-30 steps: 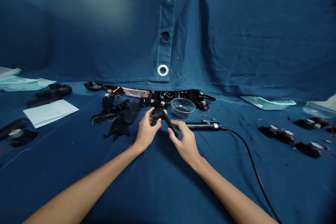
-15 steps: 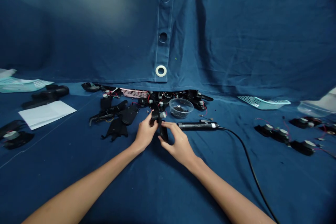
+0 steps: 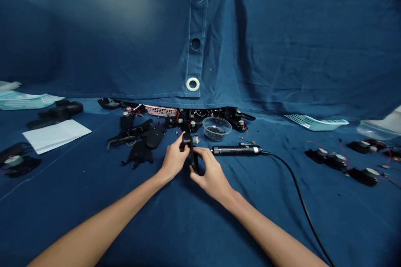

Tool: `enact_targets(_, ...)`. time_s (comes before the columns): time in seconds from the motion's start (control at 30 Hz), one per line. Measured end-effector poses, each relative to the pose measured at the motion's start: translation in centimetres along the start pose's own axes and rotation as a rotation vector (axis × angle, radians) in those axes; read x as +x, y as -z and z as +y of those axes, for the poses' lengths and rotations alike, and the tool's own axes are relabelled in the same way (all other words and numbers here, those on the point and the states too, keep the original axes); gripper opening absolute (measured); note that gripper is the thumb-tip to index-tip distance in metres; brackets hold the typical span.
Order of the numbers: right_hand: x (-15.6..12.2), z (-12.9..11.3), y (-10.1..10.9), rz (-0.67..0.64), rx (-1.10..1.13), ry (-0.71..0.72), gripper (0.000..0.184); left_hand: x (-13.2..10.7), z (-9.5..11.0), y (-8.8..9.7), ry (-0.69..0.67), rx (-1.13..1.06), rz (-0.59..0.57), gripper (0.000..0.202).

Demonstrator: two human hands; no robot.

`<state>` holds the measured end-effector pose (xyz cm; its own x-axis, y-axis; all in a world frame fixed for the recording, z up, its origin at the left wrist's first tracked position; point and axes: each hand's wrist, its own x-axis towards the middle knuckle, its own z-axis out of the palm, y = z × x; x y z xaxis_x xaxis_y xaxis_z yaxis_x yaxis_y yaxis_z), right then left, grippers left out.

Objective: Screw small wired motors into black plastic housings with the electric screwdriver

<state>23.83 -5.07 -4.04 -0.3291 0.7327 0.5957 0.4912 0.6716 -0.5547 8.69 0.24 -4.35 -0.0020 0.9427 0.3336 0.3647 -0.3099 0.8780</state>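
Note:
Both hands meet over the blue cloth at the middle of the table. My left hand [image 3: 173, 160] pinches the top end of a small black plastic part [image 3: 191, 151] that carries a little silver motor. My right hand [image 3: 210, 172] wraps round the lower end of the same part, fingers curled. Just right of the hands lies a black electric screwdriver [image 3: 235, 149] with a cable running off to the lower right. A clear bowl of small dark screws [image 3: 216, 128] stands right behind the hands.
A heap of black plastic parts with red wires [image 3: 147, 133] lies behind left, by a pink basket [image 3: 162, 111]. White paper [image 3: 55, 134] is at left. More black motor parts [image 3: 341, 163] sit at right, near a pale blue tray [image 3: 316, 122]. A blue curtain hangs behind.
The black part has turned from slanting to nearly upright between the hands. My right hand slid left and closed round its lower end. The left hand barely moved.

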Motion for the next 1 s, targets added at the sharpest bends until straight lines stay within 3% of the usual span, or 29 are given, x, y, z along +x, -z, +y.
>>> enact_targets(0.2, 0.3, 0.4, 0.4, 0.042, 0.038, -0.038, 0.046, -0.1, 0.0, -0.1, 0.001, 0.006, -0.009, 0.057)
enact_targets(0.47, 0.8, 0.9, 1.1, 0.195, 0.082, -0.332, 0.026, -0.2, 0.0, -0.3, -0.002, -0.031, -0.012, 0.057)
enact_targets(0.57, 1.5, 1.1, 2.5, 0.216, 0.103, -0.346, 0.025, -0.2, 0.4, 0.2, -0.081, 0.091, 0.038, 0.048)
enact_targets(0.63, 2.3, 1.2, 4.6, 0.237, 0.072, -0.279, 0.024, 0.0, 0.6, 0.8, -0.156, 0.19, 0.108, 0.043)
enact_targets(0.67, 2.6, 1.3, 5.9, 0.278, 0.034, -0.254, 0.023, 0.1, 0.6, 1.1, -0.188, 0.232, 0.141, 0.04)
enact_targets(0.83, 3.5, 2.2, 11.7, 0.739, 0.033, -0.275, 0.02, 1.2, 1.3, 2.1, -0.259, 0.349, 0.202, 0.025)
enact_targets(1.0, 3.2, 3.1, 12.5, 1.017, 0.104, -0.248, 0.016, 5.1, 3.3, 0.8, -0.388, 0.557, 0.109, 0.021)
